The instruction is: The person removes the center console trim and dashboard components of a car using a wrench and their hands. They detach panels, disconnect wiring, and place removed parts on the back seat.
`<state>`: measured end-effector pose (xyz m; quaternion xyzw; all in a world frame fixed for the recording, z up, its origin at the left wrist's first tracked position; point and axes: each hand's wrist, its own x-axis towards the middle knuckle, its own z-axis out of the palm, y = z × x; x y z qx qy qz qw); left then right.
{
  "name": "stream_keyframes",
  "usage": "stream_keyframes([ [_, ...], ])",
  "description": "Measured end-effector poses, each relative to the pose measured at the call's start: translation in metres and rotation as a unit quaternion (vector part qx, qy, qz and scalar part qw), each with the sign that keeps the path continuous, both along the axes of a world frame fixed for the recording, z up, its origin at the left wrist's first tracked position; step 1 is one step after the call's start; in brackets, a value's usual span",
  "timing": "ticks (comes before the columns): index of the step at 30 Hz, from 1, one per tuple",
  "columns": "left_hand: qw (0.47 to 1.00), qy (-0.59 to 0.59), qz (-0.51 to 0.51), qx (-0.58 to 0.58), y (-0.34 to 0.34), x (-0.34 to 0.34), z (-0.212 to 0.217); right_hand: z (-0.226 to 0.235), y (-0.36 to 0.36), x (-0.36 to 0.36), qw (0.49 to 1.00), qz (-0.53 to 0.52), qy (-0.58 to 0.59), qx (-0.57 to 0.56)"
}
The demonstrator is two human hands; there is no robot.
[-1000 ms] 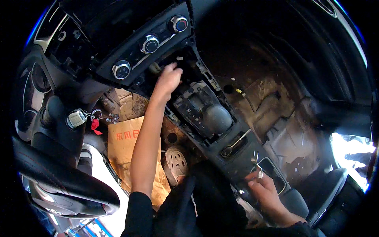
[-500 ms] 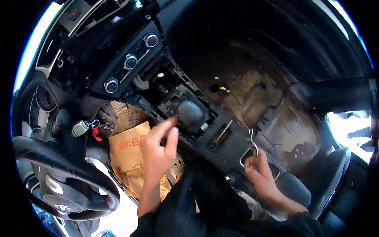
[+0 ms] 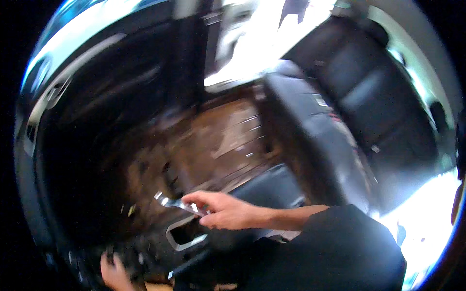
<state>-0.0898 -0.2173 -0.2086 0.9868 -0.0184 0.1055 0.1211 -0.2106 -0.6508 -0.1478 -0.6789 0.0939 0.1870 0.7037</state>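
My right hand point(image 3: 225, 211) holds a shiny metal tool point(image 3: 170, 200) with fingers and thumb closed round its shank. The tool's bright head points left, above the centre console. A rectangular metal-rimmed frame point(image 3: 171, 237) on the console lies just below that hand. My left hand point(image 3: 115, 275) shows low at the lower left, against the dark front part of the console point(image 3: 145, 257). Its fingers are smeared by motion, so whether they grip anything does not show. Blur hides the console's details there.
Beyond the console spreads the bare, brownish car floor point(image 3: 194, 140), with a small yellow connector point(image 3: 131, 210) on it. A dark seat cushion point(image 3: 310, 121) and a backrest point(image 3: 383, 97) stand at the right. Bright light enters through the open doorway point(image 3: 252, 43).
My view has swung right, from the steering wheel and dashboard toward the passenger floor and seats. My right hand still holds the tool; my left hand now appears at the lower left.
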Motion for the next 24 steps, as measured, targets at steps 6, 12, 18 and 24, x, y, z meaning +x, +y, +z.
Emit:
stream_keyframes([
  [6, 0.984, 0.021, 0.008, 0.177, -0.014, -0.016, 0.032, -0.021, -0.144, -0.097, 0.898, -0.336, -0.112, -0.260],
  [12, 0.978, 0.113, 0.076, 0.160, -0.030, -0.010, 0.054, -0.099, -0.313, -0.217, 0.695, -0.499, 0.063, -0.513],
  [18, 0.975, -0.051, 0.010, 0.217, -0.007, -0.024, 0.011, -0.169, -0.417, -0.334, 0.522, -0.569, 0.273, -0.574],
  [24, 0.972, -0.009, -0.020, 0.235, 0.000, -0.022, 0.014, -0.207, -0.434, -0.345, 0.336, -0.513, 0.223, -0.758],
])
